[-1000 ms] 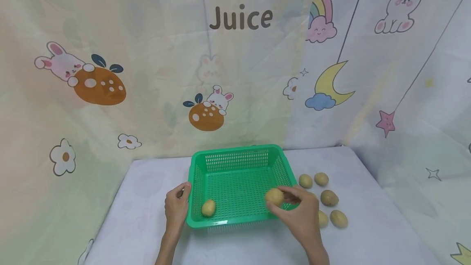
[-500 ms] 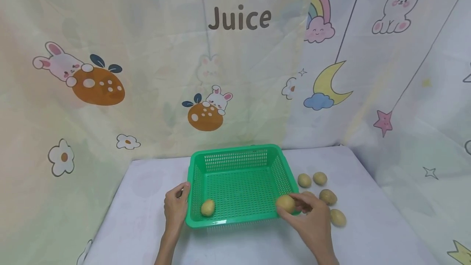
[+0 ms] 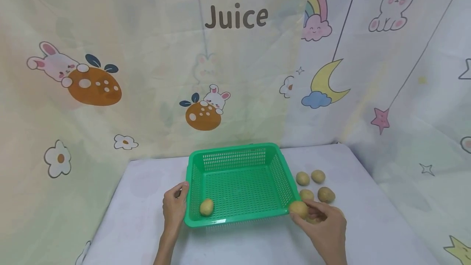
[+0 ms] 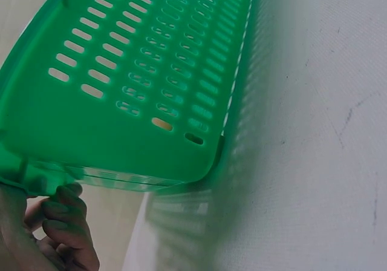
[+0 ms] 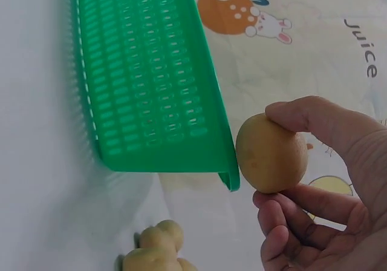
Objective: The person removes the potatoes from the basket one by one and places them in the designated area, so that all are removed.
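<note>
We pinch a potato [image 3: 298,209] in our right hand [image 3: 325,232], just outside the near right corner of the green basket [image 3: 238,156] on the worktop [image 3: 368,216]. Our left hand [image 3: 174,207] grips the basket's left rim, where another potato [image 3: 206,207] lies inside.

Your basket [image 3: 239,183] is bright green plastic with a slotted grid pattern on walls and floor. The potatoes [image 3: 310,185] beside it are yellowish tan, same as the one potato inside [image 3: 206,207]. The tabletop [image 3: 368,224] you work on is pale white-lilac. Behind it the backdrop [image 3: 110,72] is cream and white, printed with pink bunnies, orange strawberries, a rainbow, a yellow moon and brown "Juice" lettering.
</note>
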`<action>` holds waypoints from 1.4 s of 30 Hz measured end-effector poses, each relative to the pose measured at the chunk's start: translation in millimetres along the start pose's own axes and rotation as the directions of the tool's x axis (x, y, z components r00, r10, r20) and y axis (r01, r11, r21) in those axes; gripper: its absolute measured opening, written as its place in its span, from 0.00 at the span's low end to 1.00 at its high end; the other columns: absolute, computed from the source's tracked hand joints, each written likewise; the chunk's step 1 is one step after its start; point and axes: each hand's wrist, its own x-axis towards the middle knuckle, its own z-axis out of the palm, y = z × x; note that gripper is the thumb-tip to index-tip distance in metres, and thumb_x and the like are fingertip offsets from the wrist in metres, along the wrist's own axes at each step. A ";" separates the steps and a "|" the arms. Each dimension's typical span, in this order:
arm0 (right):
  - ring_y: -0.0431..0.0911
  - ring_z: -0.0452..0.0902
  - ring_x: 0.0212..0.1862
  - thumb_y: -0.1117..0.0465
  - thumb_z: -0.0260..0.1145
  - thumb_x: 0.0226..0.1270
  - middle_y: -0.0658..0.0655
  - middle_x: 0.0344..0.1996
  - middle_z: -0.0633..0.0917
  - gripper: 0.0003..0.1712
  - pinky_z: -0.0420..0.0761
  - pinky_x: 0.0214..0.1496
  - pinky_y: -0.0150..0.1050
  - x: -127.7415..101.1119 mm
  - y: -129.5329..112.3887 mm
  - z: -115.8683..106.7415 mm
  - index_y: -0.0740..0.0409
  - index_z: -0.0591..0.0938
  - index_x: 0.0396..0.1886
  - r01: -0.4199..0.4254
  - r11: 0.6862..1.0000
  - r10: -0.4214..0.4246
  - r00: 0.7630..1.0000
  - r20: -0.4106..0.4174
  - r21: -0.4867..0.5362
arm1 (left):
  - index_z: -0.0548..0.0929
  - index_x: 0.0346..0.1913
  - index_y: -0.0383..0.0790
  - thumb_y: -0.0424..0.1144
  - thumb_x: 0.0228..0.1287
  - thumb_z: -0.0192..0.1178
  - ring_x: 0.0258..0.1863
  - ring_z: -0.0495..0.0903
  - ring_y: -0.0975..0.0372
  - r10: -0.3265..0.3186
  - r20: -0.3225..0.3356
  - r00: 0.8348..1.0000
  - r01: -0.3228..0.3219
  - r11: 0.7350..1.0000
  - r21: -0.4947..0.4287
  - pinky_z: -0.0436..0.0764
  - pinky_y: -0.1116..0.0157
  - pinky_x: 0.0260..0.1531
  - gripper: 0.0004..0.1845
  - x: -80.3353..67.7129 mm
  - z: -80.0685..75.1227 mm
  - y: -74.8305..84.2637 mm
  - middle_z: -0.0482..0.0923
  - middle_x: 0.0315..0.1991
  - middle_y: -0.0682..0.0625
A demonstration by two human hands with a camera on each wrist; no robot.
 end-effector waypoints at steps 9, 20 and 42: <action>0.34 0.79 0.31 0.60 0.95 0.40 0.51 0.29 0.91 0.26 0.79 0.37 0.26 -2.7 1.0 -8.5 0.56 0.95 0.42 -0.075 0.996 0.074 0.997 -0.016 -0.041 | 0.86 0.65 0.30 0.52 0.87 0.55 0.51 0.91 0.38 0.013 -0.019 1.000 -0.013 1.000 -0.016 0.85 0.49 0.48 0.27 -1.5 2.0 0.6 0.89 0.54 0.28; 0.40 0.79 0.29 0.57 0.95 0.42 0.51 0.27 0.88 0.25 0.74 0.36 0.26 -4.7 13.1 -12.5 0.57 0.95 0.41 -0.131 0.988 0.130 0.991 -0.018 -0.085 | 0.85 0.66 0.29 0.52 0.87 0.54 0.60 0.87 0.33 0.005 -0.015 1.000 -0.005 0.999 -0.032 0.80 0.35 0.62 0.28 -2.3 2.3 -0.9 0.87 0.59 0.27; 0.37 0.75 0.27 0.48 0.94 0.43 0.51 0.25 0.90 0.32 0.73 0.33 0.32 -11.8 37.8 -9.6 0.63 0.94 0.44 -0.275 0.945 0.287 0.957 0.045 -0.176 | 0.84 0.67 0.29 0.55 0.88 0.53 0.63 0.85 0.34 -0.009 -0.004 1.000 0.009 0.999 -0.043 0.78 0.35 0.66 0.31 -0.9 3.3 -3.4 0.86 0.62 0.28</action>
